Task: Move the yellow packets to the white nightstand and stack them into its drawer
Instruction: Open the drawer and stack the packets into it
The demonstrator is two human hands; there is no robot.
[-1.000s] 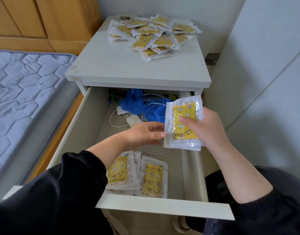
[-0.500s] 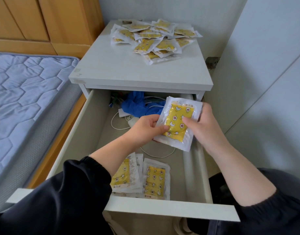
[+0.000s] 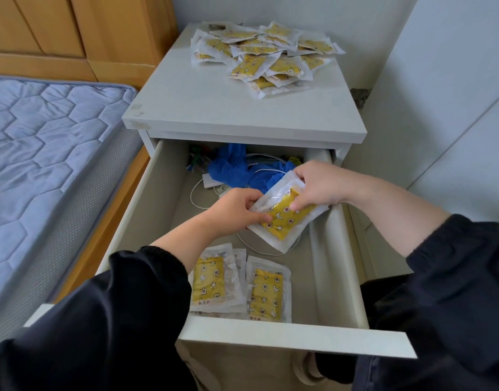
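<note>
A yellow packet [image 3: 282,221] in clear wrap hangs tilted over the open drawer [image 3: 271,337] of the white nightstand [image 3: 214,108]. My left hand [image 3: 234,210] pinches its left edge and my right hand [image 3: 319,184] grips its upper right part. Two small stacks of yellow packets lie at the drawer's front, the left stack [image 3: 211,280] and the right stack [image 3: 266,292]. A loose pile of several packets [image 3: 265,57] covers the back of the nightstand top.
Blue cloth [image 3: 231,167] and white cables with a charger [image 3: 211,184] fill the drawer's back. A bed with a blue quilted mattress [image 3: 45,142] stands to the left, a wooden headboard [image 3: 73,32] behind it. White walls [image 3: 454,94] close in on the right.
Both hands have lowered the packet into the drawer and tilted it further, its long side now slanting down to the right. My left hand now pinches the packet's edge.
</note>
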